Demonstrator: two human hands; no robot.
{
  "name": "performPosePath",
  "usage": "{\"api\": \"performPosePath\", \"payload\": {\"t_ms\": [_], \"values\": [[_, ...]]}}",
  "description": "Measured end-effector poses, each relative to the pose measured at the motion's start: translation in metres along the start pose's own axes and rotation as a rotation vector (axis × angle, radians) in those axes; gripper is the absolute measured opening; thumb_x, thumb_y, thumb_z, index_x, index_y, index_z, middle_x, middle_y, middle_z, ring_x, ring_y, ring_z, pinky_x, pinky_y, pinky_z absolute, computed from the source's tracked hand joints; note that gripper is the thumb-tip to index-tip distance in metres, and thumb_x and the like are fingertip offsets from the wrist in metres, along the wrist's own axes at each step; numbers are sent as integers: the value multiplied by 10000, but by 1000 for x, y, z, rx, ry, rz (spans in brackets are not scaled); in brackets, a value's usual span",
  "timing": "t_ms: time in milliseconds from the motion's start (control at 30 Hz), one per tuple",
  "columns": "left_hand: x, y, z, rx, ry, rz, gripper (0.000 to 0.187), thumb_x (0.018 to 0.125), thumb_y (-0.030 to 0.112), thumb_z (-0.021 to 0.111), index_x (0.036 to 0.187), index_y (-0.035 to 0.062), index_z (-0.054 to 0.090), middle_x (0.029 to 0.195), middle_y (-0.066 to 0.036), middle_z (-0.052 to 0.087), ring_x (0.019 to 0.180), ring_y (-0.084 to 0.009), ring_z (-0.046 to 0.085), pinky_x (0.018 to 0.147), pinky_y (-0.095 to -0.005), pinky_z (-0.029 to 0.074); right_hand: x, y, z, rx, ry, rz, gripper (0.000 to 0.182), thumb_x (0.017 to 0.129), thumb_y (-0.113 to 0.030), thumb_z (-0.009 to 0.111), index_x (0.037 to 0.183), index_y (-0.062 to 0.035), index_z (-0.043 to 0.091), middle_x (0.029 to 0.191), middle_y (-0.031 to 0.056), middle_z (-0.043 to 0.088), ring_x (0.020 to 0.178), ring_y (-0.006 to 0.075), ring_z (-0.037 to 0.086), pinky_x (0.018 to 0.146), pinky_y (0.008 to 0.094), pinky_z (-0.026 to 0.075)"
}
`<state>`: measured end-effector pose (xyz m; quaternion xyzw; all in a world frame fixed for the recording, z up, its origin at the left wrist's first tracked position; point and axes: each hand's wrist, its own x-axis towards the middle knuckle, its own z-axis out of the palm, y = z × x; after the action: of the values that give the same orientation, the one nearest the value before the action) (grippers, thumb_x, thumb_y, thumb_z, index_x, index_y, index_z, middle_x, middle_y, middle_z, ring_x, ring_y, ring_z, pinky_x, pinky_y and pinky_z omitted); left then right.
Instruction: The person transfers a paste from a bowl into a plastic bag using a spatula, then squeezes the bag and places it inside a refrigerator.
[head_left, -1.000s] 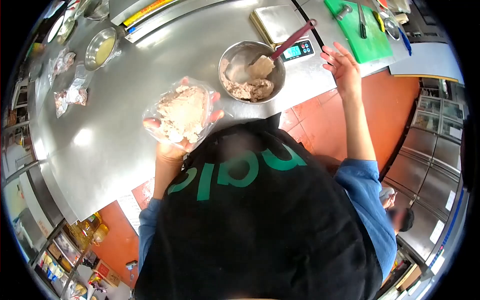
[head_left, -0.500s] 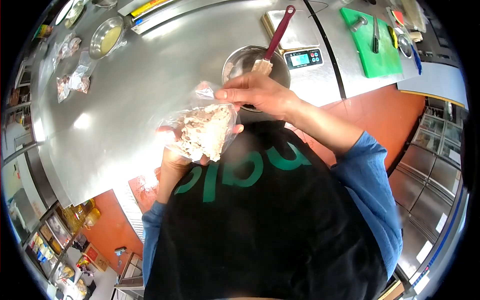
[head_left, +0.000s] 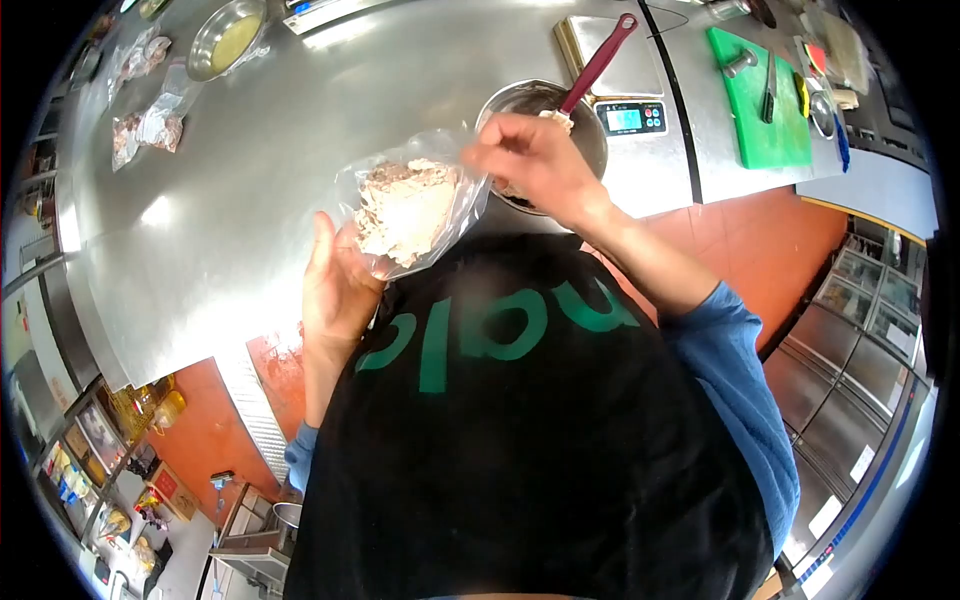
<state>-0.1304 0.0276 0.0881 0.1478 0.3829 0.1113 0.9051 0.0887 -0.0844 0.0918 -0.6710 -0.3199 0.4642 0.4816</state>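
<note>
The right hand's [head_left: 535, 160] grip pinches the filled bag's [head_left: 410, 205] top; the left hand [head_left: 335, 280] cups it below, bag apparently unsealed, bowl [head_left: 590, 125] just beyond.

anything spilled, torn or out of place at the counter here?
Nothing stands out. The clear bag of pale mince looks intact, pinched at its top by the right hand with the left hand beside it. No spill shows on the steel counter. The spatula rests in the metal bowl.

Clear bag of pale mince [head_left: 408, 208] between left hand [head_left: 335, 285] and right hand [head_left: 535, 160].
</note>
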Motion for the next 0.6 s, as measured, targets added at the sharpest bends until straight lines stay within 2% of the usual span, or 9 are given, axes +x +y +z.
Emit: {"api": "performPosePath", "payload": {"t_ms": [133,200,267,333,367,433,500,533,600], "values": [[-1,-13,-14,4,-61,251,394,937,296,515,1221,25,490,1166,-83,585,1000,-165,559,756,-276,442,4,-7,10,597,-13,104,127,891,-143,543,839,-34,583,792,45,637,715,128,615,644,253,497],[-1,-7,-26,-173,-320,285,302,921,223,551,1164,46,522,1121,-55,591,926,-131,560,691,-247,443,1,-10,17,686,-3,149,113,890,-136,539,854,-38,581,818,48,642,736,132,616,662,263,498],[0,-9,-28,-175,-162,287,278,920,214,553,1145,53,533,1105,-45,592,897,-123,557,669,-236,439,3,-3,19,777,0,196,100,889,-129,534,869,-43,580,843,50,648,757,136,618,681,272,500],[-3,-10,-28,-178,-2,284,254,918,204,555,1127,60,544,1088,-34,592,867,-114,555,646,-225,436,7,14,20,-68,-56,-205,128,901,-172,548,917,-48,579,923,69,655,809,159,625,755,299,505],[-6,-10,-26,-187,13,321,255,915,202,559,1128,61,545,1091,-34,593,875,-116,558,646,-227,438,7,13,21,-67,-60,-207,128,901,-172,548,917,-48,579,923,69,655,809,159,625,755,299,505],[-16,0,-16,-199,26,363,256,913,199,563,1128,63,546,1093,-34,594,883,-118,561,646,-229,440,4,-1,21,1037,-358,212,182,910,-244,565,934,-64,579,929,59,647,800,159,615,773,307,494],[-29,20,-1,-1085,161,-94,252,913,201,563,1125,66,550,1091,-20,590,910,-119,559,668,-232,442,-7,-34,34,983,-298,377,197,904,-269,578,926,-74,584,907,48,640,781,148,605,760,298,484],[-29,14,-4,-1085,160,-90,252,913,201,563,1125,66,550,1091,-20,590,910,-119,559,668,-232,442,-11,-43,39,926,-227,537,211,899,-294,591,919,-83,588,885,37,634,762,138,594,746,290,475],[-25,-2,-10,-145,72,370,252,907,214,572,1118,76,556,1083,2,583,930,-114,557,653,-223,441,-13,-44,39,913,-196,530,193,894,-282,600,905,-89,591,873,28,626,756,128,588,745,287,472]]}}
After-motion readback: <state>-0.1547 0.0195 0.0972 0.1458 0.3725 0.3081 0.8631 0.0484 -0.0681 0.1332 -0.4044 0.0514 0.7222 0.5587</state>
